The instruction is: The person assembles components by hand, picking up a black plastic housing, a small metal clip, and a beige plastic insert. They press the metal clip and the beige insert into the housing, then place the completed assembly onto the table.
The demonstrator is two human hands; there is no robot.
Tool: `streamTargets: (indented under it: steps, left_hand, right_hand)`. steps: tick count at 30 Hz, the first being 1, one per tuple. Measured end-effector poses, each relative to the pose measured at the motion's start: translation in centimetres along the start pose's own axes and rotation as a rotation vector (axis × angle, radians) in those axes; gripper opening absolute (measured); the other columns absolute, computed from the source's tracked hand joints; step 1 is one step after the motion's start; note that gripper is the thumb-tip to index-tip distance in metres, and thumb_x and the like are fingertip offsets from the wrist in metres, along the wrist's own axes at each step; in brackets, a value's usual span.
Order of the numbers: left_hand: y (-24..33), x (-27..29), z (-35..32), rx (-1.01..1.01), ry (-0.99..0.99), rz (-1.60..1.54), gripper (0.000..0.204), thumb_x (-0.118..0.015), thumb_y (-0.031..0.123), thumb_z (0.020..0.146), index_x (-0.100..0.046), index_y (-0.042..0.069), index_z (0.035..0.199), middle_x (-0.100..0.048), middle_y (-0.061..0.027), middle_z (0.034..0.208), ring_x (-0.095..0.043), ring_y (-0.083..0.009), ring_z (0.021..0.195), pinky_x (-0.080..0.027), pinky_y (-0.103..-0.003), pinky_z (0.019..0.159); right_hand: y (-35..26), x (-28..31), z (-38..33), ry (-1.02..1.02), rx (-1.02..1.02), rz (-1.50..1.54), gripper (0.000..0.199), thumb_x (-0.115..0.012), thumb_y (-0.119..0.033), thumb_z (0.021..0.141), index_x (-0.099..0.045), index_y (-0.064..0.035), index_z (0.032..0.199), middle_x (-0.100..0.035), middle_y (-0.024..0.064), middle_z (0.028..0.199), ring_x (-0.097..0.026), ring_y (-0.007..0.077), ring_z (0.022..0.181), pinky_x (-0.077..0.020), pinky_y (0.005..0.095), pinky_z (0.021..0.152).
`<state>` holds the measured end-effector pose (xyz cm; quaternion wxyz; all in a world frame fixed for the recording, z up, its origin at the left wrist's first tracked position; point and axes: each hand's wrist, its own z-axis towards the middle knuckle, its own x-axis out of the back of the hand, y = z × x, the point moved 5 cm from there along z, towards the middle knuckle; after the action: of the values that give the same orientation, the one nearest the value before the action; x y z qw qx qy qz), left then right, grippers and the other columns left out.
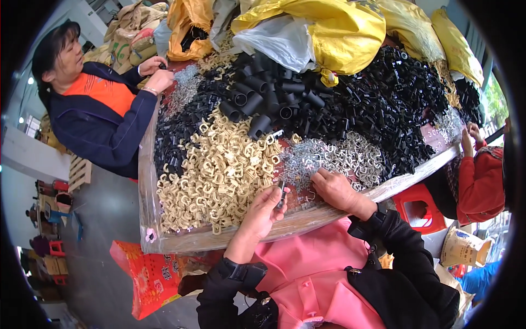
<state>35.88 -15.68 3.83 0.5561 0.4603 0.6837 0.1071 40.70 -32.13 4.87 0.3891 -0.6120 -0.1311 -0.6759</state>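
On the near side of the silver pile [298, 163] of small pieces, your left hand [261, 215] has its grip closed on a slim black part [282, 192], which stands almost upright, probably so that its upper end is free and visible to you. Your right hand [336, 192] is at the near right edge of the silver pile, with fingers bent down; I cannot tell whether this grip has a piece inside. On the bench [192, 241], cream clips [219, 170] lie left of the silver pile and curved metal clips [359, 159] lie right of it, apparently grouped by kind for easy reach. Beyond the silver pile are heaped black tubes [255, 104], and farther behind it a yellow sack [350, 35], perhaps placed there to leave the nearer space for hands.
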Motion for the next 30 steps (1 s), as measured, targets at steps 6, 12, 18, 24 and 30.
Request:
streamTargets:
  steps: [6, 12, 18, 24, 30]
  left_hand:
    - [-0.6, -0.1, -0.2, 0.012, -0.069, -0.250, 0.029, -0.048, 0.018, 0.085, -0.043, 0.002, 0.110, -0.054, -0.0075, 0.087, -0.052, -0.0148, 0.068, -0.042, -0.023, 0.051]
    - [-0.8, -1.4, -0.1, -0.050, 0.097, -0.052, 0.024, -0.049, 0.012, 0.084, -0.047, 0.003, 0.106, -0.054, -0.0063, 0.088, -0.053, -0.0150, 0.072, -0.043, -0.024, 0.058]
    - [-1.6, -0.7, 0.9, -0.079, 0.124, 0.008, 0.022, -0.054, 0.008, 0.080, -0.048, 0.004, 0.100, -0.054, -0.0039, 0.085, -0.053, -0.0134, 0.073, -0.043, -0.024, 0.061]
    - [-2.2, -0.5, 1.3, -0.046, 0.095, 0.060, 0.022, -0.055, 0.007, 0.079, -0.048, 0.004, 0.099, -0.053, -0.0030, 0.082, -0.052, -0.0123, 0.069, -0.041, -0.023, 0.060]
    - [-2.2, -1.9, 1.2, -0.031, 0.065, 0.002, 0.035, -0.051, 0.008, 0.078, -0.042, 0.003, 0.112, -0.052, -0.0055, 0.086, -0.051, -0.0133, 0.073, -0.040, -0.023, 0.061]
  right_hand:
    - [-0.4, -0.2, 0.3, -0.029, 0.047, -0.080, 0.009, -0.050, -0.008, 0.070, -0.044, -0.0046, 0.076, -0.047, 0.0090, 0.069, -0.053, 0.0251, 0.053, -0.0446, 0.0338, 0.046]
    - [0.8, -0.4, -0.1, 0.065, -0.063, 0.049, 0.008, -0.049, -0.008, 0.072, -0.045, -0.0046, 0.077, -0.046, 0.0089, 0.068, -0.053, 0.0244, 0.052, -0.0450, 0.0344, 0.045]
    - [0.1, 0.3, 0.1, 0.028, 0.029, 0.054, 0.009, -0.053, -0.008, 0.072, -0.048, -0.0046, 0.078, -0.047, 0.0099, 0.069, -0.052, 0.0267, 0.051, -0.0437, 0.0359, 0.044]
    - [0.3, 0.1, 0.3, -0.028, 0.057, 0.035, 0.008, -0.053, -0.008, 0.072, -0.047, -0.0044, 0.076, -0.047, 0.0098, 0.068, -0.052, 0.0265, 0.051, -0.0438, 0.0356, 0.044]
    - [0.7, -0.1, -0.2, 0.032, -0.008, 0.112, 0.009, -0.052, -0.007, 0.072, -0.046, -0.0030, 0.077, -0.047, 0.0103, 0.069, -0.052, 0.0266, 0.052, -0.0440, 0.0351, 0.045]
